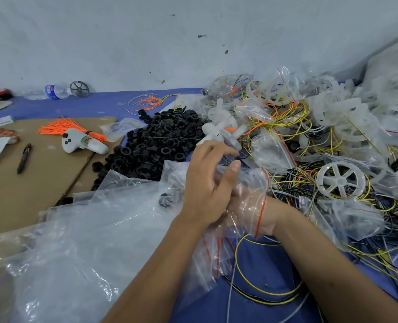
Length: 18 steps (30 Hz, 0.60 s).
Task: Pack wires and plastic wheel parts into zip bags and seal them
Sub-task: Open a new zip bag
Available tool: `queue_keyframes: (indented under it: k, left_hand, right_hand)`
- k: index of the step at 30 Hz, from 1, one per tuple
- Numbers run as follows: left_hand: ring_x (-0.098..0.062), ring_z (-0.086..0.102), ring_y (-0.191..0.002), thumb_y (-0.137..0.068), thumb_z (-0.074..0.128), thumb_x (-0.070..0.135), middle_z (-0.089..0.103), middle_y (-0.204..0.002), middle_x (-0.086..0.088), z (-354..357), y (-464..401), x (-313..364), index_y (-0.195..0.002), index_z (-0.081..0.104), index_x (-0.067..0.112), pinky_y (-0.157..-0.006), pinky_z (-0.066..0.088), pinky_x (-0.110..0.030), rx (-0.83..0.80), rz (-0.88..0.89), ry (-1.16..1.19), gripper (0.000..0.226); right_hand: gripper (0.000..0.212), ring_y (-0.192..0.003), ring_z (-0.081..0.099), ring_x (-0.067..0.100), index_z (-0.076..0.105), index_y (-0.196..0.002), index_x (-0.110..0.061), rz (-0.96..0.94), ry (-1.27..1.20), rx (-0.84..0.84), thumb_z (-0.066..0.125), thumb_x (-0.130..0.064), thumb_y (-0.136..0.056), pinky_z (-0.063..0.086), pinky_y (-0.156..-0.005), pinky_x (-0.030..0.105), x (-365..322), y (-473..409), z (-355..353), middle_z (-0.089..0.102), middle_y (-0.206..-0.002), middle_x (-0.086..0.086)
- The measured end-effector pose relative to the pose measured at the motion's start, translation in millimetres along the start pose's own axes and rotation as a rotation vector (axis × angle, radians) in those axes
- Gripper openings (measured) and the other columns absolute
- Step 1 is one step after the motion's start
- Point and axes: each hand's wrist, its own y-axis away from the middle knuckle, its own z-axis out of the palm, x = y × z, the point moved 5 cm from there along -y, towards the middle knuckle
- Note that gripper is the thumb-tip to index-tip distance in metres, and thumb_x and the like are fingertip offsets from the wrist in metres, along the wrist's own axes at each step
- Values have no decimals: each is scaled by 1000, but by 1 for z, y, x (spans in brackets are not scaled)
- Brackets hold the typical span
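A small clear zip bag (255, 183) with a red seal strip lies at the middle of the view. My left hand (205, 183) holds its mouth, thumb on top and fingers curled over the edge. My right hand (244, 207) is pushed inside the bag up to the wrist and shows only dimly through the plastic; its fingers are hidden behind my left hand. A white spoked plastic wheel (340, 180) lies to the right on tangled yellow and black wires (286, 120). More white wheel parts (219, 127) sit just beyond my left fingers.
A heap of black plastic rings (160, 141) lies left of my hands. Large clear plastic bags (76, 241) cover the front left. On the cardboard (30, 183) are an orange wire bundle (72, 128), a white controller (83, 142) and a pen (24, 158). Filled bags (347, 108) pile up at right.
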Motion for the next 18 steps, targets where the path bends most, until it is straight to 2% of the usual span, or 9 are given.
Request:
queue_keyframes:
  k: [2, 5, 7, 9, 11, 12, 13, 15, 18]
  left_hand:
    - [-20, 57, -111, -105, 43, 40, 62, -109, 4, 4, 3, -4, -106, 69, 15, -95, 45, -39, -31, -32, -35, 36]
    - [-18, 56, -109, -105, 31, 47, 64, -108, 3, 9, 8, -18, -106, 68, 15, -98, 43, -40, -74, -178, -87, 49]
    - [-22, 56, -102, -103, 25, 53, 65, -100, -1, 10, 8, -28, -96, 66, 13, -96, 43, -45, -81, -299, -136, 57]
    - [-26, 54, -91, -104, 27, 52, 60, -86, -1, 9, 6, -35, -80, 57, 25, -88, 44, -50, -77, -383, -186, 47]
    - [-28, 51, -86, -105, 29, 48, 54, -80, -1, 5, 5, -40, -74, 47, 31, -83, 43, -49, -61, -411, -226, 40]
    - [-31, 52, -88, -106, 29, 47, 56, -82, -3, 4, 5, -42, -76, 48, 29, -84, 42, -48, -58, -423, -260, 40]
    - [-33, 53, -92, -106, 30, 47, 58, -85, -5, 2, 5, -44, -79, 50, 26, -86, 42, -47, -55, -438, -297, 40]
    - [-34, 53, -97, -104, 34, 47, 59, -89, -6, -1, 5, -48, -85, 54, 23, -87, 41, -44, -48, -458, -336, 37]
    - [-29, 52, -103, -102, 35, 50, 61, -97, -5, -2, 6, -49, -98, 64, 19, -90, 40, -41, -66, -451, -353, 42]
  right_hand:
    - [33, -67, 65, 8, 65, -115, -17, 15, 193, 198, 51, 5, -94, 55, -61, 22, -2, 0, -12, 67, -74, -5]
    - [26, -54, 59, 12, 69, -98, -27, -36, 126, 168, 49, -11, -104, 45, -49, 24, -12, 4, -15, 64, -66, -4]
    - [43, -40, 47, 17, 69, -72, -29, 48, 142, 243, 43, -37, -105, 35, -45, 21, -16, 9, -29, 56, -54, 3]
    - [61, -37, 42, 20, 67, -56, -27, 88, 138, 281, 36, -61, -97, 27, -52, 26, -21, 14, -40, 52, -47, 12]
    - [73, -65, 54, 49, 79, -96, -29, 69, -32, 103, 24, -77, -92, 38, -67, 51, -27, 15, -35, 58, -87, 48]
    - [86, -80, 52, 62, 73, -119, -25, 79, -94, 27, 19, -84, -87, 41, -78, 66, -29, 17, -33, 48, -105, 58]
    - [96, -81, 54, 62, 67, -130, -21, 108, -131, -6, 18, -89, -82, 46, -79, 65, -30, 19, -35, 51, -104, 55]
    - [84, -69, 60, 48, 63, -133, -15, 91, -33, 2, 44, -78, -81, 45, -66, 42, -32, 23, -44, 63, -88, 40]
    - [39, -74, 65, 35, 63, -126, -7, -50, 219, 53, 72, -17, -89, 49, -65, 36, -35, 31, -52, 69, -98, 32]
